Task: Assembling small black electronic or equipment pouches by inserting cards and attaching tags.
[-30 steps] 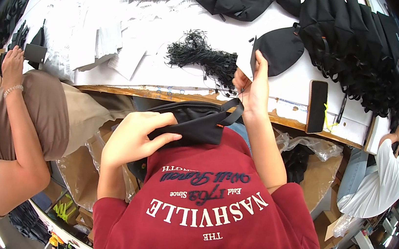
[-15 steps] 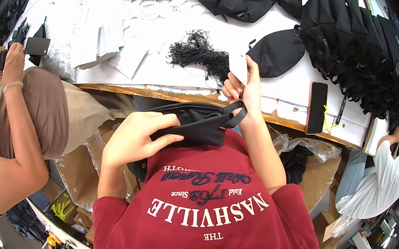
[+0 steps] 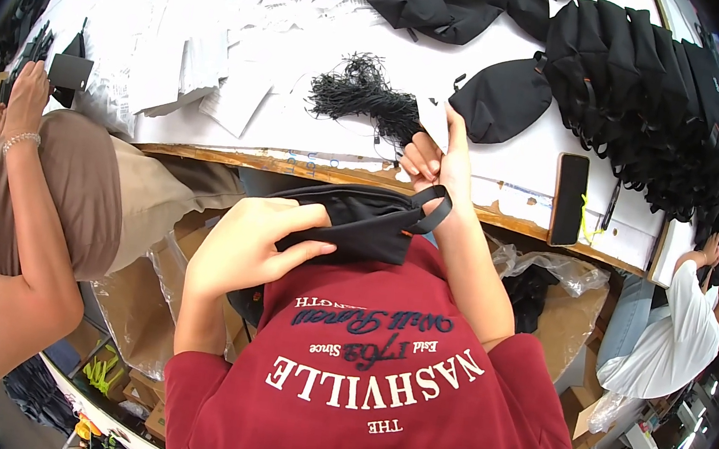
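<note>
My left hand point(image 3: 258, 240) is closed on a black fabric pouch point(image 3: 368, 230), thumb on the near side and fingers at its opening. The pouch lies against my front, below the table edge, and a black strap loop point(image 3: 435, 211) at its right end sits by my right wrist. A small white card point(image 3: 431, 119) is pinched in my right hand point(image 3: 435, 155), raised over the table edge with the index finger pointing up. Just left of the card lies a tangled bundle of thin black cords point(image 3: 361, 96). A rounded black pouch point(image 3: 505, 101) rests beyond my right fingertips.
A dense row of black pouches point(image 3: 637, 88) fills the table's right side, near a phone point(image 3: 568, 199) and a pen point(image 3: 613, 205). White paper sheets point(image 3: 161, 60) spread over the left. One co-worker's hand point(image 3: 27, 102) works at far left; another person point(image 3: 667, 330) is at far right.
The white card has tilted and shows a narrower face. My left hand and its pouch keep nearly the same place, with a slight shift of the whole view.
</note>
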A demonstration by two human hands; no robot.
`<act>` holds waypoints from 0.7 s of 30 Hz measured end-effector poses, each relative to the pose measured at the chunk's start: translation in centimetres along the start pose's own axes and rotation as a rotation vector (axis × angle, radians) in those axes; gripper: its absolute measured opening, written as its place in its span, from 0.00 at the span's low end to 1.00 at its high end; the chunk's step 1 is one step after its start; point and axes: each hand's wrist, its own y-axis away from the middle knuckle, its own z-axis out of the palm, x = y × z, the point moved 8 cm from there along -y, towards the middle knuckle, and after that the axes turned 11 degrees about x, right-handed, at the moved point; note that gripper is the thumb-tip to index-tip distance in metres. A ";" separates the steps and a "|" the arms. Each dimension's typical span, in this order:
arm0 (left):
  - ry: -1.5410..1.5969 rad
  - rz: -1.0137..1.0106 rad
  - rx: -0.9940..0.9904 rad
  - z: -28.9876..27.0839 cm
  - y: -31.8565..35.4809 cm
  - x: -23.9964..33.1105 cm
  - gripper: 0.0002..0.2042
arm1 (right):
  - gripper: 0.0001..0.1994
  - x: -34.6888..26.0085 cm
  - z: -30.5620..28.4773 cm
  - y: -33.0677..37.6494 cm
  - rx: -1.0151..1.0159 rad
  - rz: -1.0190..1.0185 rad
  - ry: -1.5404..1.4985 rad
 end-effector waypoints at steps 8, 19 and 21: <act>-0.141 -0.045 0.058 -1.4 -1.4 -0.8 0.11 | 0.17 -10.7 1.2 2.1 0.192 -0.843 0.653; -0.098 0.288 0.214 -0.3 -3.4 2.4 0.11 | 0.12 -4.1 7.5 7.8 -0.344 -0.786 1.835; -0.135 0.420 0.125 0.9 -3.0 2.4 0.12 | 0.11 -2.4 6.3 8.0 -0.500 -0.876 1.869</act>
